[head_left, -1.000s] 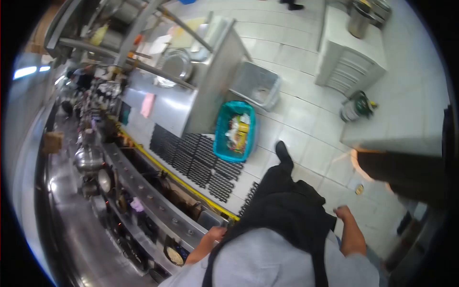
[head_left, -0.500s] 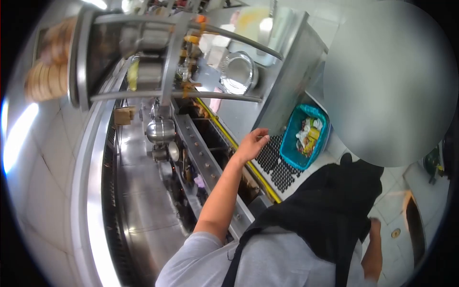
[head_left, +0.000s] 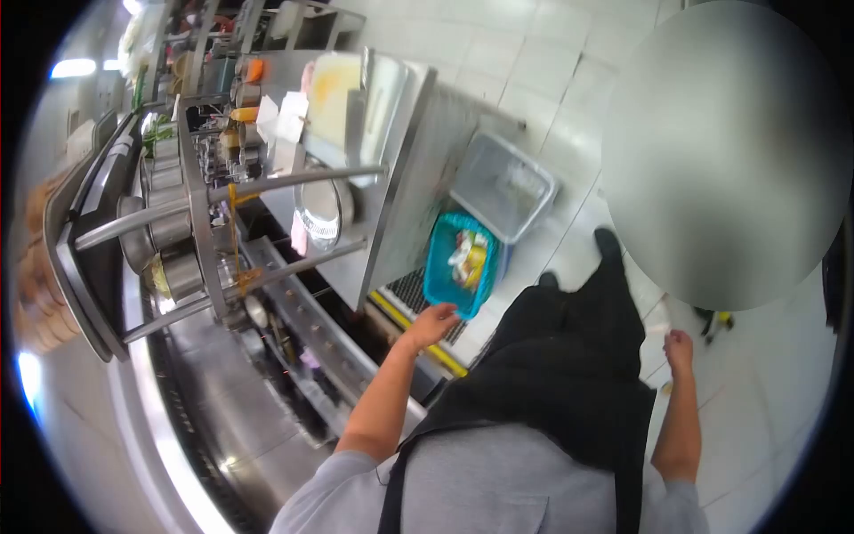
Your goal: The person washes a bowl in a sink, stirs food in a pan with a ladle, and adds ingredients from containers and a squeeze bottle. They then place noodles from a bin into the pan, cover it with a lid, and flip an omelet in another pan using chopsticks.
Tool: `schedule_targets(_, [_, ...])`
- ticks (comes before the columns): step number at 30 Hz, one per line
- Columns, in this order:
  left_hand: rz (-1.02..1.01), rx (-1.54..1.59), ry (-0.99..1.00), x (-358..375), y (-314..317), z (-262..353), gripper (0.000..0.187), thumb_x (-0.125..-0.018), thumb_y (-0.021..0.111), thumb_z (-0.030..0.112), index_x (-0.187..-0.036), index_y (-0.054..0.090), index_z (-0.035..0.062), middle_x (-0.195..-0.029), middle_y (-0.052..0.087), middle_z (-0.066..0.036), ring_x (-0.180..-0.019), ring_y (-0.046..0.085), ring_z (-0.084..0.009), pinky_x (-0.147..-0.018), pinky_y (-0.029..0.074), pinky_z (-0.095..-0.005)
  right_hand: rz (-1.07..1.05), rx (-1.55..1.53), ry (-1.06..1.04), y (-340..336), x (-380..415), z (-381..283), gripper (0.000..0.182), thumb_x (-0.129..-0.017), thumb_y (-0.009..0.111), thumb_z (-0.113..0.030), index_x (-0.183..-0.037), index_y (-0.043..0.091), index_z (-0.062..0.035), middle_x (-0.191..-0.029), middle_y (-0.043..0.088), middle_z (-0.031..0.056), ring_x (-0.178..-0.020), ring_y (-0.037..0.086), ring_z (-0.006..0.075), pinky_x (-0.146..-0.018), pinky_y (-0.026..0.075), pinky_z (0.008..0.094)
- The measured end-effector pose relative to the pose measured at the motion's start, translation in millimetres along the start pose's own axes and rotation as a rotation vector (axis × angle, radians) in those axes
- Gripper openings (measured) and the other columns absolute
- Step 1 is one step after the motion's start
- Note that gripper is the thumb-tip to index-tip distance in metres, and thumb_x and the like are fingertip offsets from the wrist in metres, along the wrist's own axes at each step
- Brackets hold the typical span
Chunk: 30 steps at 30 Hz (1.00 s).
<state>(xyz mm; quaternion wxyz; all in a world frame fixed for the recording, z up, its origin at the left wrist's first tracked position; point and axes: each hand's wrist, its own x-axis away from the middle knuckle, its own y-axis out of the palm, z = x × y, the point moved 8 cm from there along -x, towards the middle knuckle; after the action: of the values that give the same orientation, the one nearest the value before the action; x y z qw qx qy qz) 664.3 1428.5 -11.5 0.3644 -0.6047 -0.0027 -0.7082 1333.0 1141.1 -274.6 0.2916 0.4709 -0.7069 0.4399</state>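
My left hand (head_left: 432, 324) reaches forward beside the near end of a teal-lined bin (head_left: 436, 267) that holds yellow and white scraps. Its fingers are apart, and nothing shows in it. On the other side of my black apron (head_left: 560, 374), my right hand (head_left: 679, 349) hangs over the tiled floor with its fingers curled. Whether anything lies inside those fingers is too small to tell.
Behind the bin stands a grey plastic tub (head_left: 505, 182). A steel counter (head_left: 405, 156) carries a cutting board (head_left: 334, 93), a knife (head_left: 365, 98) and a foil tray (head_left: 322, 214). A metal rack (head_left: 203, 214) with pots rises at left, above the stove line (head_left: 302, 325).
The view has swung, so the rack, counter and bin appear further left. My left hand is lower in view, nearer the bin's end. My right hand has come forward, and the grey tub shows more.
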Motion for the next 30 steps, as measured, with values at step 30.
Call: schedule_targets(30, [-0.254, 0.155, 0.108, -402, -288, 493, 0.049, -0.100, 0.062, 0.027, -0.144, 0.067, 0.0061, -0.120, 0.077, -0.014, -0.095, 0.074, -0.0265, -0.077, 0.065, -0.0443, -0.112, -0.388, -0.278, -82, -398, -937, 0.029, -0.110, 0.065, -0.022, -0.131, 0.069, -0.0021, -0.098, 0.071, 0.0061, -0.076, 0.069, 0.0144, -0.065, 0.055, 0.0286])
